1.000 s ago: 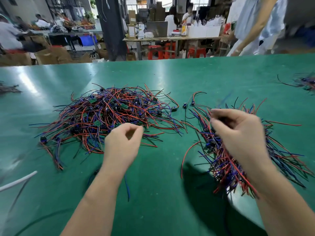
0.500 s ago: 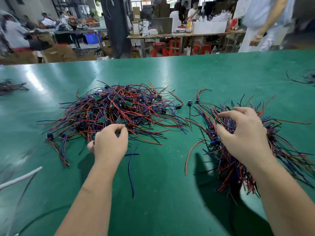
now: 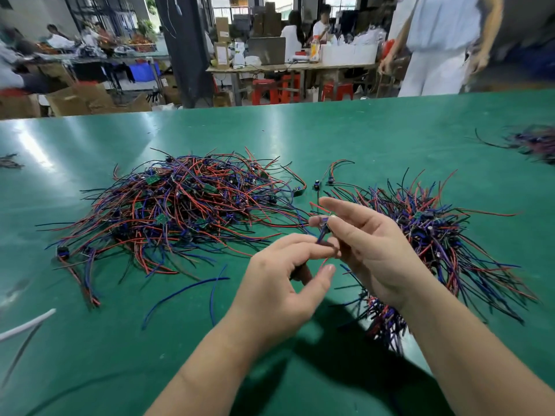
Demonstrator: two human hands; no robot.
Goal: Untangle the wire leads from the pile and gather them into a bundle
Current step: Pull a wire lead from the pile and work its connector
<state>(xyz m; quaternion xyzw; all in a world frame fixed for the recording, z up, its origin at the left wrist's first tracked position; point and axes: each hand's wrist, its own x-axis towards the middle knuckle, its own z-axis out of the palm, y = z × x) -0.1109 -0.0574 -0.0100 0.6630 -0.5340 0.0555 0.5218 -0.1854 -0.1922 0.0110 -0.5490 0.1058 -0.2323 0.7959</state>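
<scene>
A big tangled pile (image 3: 180, 211) of red, blue and black wire leads with small green boards lies left of centre on the green table (image 3: 360, 130). A second heap of gathered leads (image 3: 435, 235) lies to the right, partly behind my right hand. My left hand (image 3: 279, 283) and my right hand (image 3: 372, 250) meet above the table between the two heaps. Together they pinch one wire lead (image 3: 322, 232): the right fingertips hold its upper end, the left index finger and thumb its lower part.
A loose blue wire (image 3: 186, 291) lies in front of the pile. A white cable (image 3: 27, 325) crosses the lower left corner. More wires lie at the far right edge (image 3: 534, 142) and far left edge (image 3: 9, 162). A person in light clothes (image 3: 435, 40) stands beyond the table.
My left hand left the pile and moved right, carrying a lead. My right hand lifted off the right heap and came in to meet it.
</scene>
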